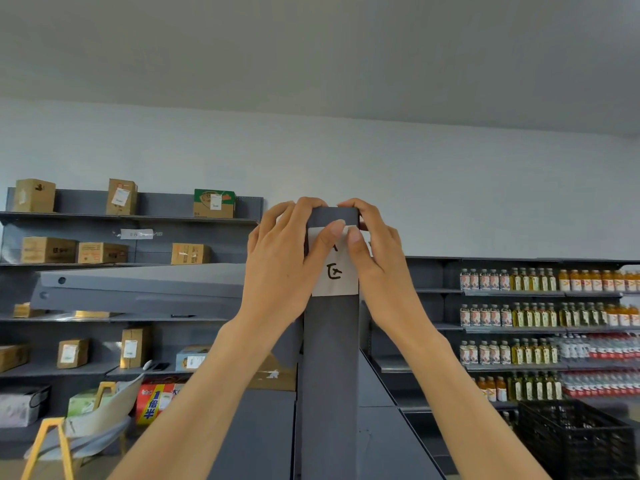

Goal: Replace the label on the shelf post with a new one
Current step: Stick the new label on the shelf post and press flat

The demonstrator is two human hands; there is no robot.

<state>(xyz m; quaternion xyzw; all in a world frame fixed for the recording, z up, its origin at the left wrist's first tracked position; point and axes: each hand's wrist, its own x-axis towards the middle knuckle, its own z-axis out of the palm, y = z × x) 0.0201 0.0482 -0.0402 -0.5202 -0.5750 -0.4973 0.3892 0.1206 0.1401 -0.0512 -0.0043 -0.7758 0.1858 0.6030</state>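
A dark grey shelf post [330, 358] rises in the middle of the view. A white paper label [335, 277] with black handwritten characters lies flat on its front, near the top. My left hand [284, 258] wraps the post's left side, its thumb pressing the label's upper edge. From the right, my right hand [375, 258] grips the post, with its thumb on the label's top right corner. Both thumbs cover the label's upper character. Fingers of both hands curl over the post's top.
Grey shelves with cardboard boxes [48, 249] stand at the left, and a grey shelf board [138, 285] juts out beside the post. Bottles [540, 317] fill the shelves at the right. A black crate [575, 438] sits lower right, a yellow ladder [48, 445] lower left.
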